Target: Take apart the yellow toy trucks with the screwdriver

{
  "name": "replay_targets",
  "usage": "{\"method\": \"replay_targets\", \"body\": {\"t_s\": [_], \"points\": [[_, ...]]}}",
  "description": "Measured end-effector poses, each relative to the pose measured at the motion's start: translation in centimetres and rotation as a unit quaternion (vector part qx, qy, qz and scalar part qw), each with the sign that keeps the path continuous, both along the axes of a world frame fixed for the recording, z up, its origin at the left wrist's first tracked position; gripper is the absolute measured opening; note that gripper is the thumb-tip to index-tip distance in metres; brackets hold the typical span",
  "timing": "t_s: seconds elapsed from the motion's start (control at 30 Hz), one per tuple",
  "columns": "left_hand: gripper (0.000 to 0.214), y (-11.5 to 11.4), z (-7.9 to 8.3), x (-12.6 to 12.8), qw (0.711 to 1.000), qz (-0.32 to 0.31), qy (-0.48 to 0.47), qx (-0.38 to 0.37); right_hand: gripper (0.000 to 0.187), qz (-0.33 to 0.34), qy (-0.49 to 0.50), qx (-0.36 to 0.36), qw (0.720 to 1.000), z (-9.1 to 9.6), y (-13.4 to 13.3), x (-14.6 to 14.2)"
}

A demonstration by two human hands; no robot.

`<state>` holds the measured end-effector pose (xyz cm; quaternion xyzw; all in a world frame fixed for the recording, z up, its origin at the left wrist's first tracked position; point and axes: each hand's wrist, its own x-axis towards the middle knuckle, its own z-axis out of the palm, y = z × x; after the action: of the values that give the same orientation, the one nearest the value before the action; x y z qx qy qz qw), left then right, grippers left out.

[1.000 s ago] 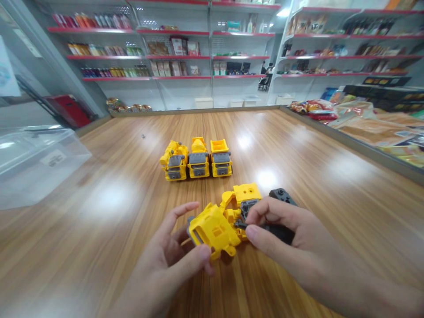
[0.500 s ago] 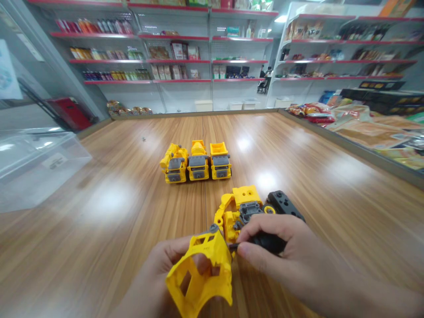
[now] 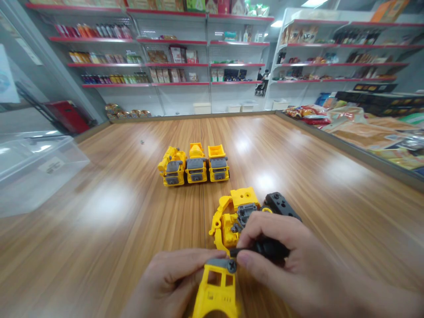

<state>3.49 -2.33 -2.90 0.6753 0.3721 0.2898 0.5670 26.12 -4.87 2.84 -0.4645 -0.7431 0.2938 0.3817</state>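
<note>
My left hand (image 3: 179, 276) is closed around a yellow toy truck cab (image 3: 217, 293) with window openings and a grey top piece (image 3: 217, 263) bearing a cross-slotted grey screw (image 3: 231, 265). In my right hand (image 3: 281, 251) is a black-handled screwdriver (image 3: 270, 248), gripped between thumb and fingers. Its dark shaft points left, close above the cab's grey screw; I cannot tell whether the tip touches anything. Just beyond my hands lie loose yellow toy parts (image 3: 243, 196), a grey part (image 3: 247, 212), a curved yellow arm (image 3: 218, 216) and a black toy chassis (image 3: 281, 205), partly hidden by my right hand.
Three yellow toy trucks (image 3: 196, 170) stand in a row on the wooden table (image 3: 132, 185). A clear plastic box (image 3: 39, 168) is at the left. Packaged goods (image 3: 361, 123) lie beyond the right edge, and stocked shelves (image 3: 175, 64) line the back.
The yellow cab has been turned in my left hand, bringing its side and the grey screw into view. My right hand keeps the screwdriver nearly in place.
</note>
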Motion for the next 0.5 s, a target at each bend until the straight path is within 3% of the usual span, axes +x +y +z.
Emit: {"method": "replay_targets", "body": {"t_s": [0.17, 0.3, 0.5], "points": [[0.032, 0.28, 0.25, -0.08, 0.991, -0.008, 0.028, 0.130, 0.011, 0.018, -0.034, 0.052, 0.998, 0.37, 0.13, -0.06], [0.041, 0.62, 0.16, -0.34, 0.976, 0.003, 0.032, 0.216, 0.011, -0.005, -0.044, 0.058, 0.997, 0.07, 0.22, 0.03], [0.039, 0.55, 0.31, -0.59, 0.934, 0.005, 0.044, 0.354, 0.010, -0.029, -0.080, 0.036, 0.996, -0.62, 0.19, 0.36]]}}
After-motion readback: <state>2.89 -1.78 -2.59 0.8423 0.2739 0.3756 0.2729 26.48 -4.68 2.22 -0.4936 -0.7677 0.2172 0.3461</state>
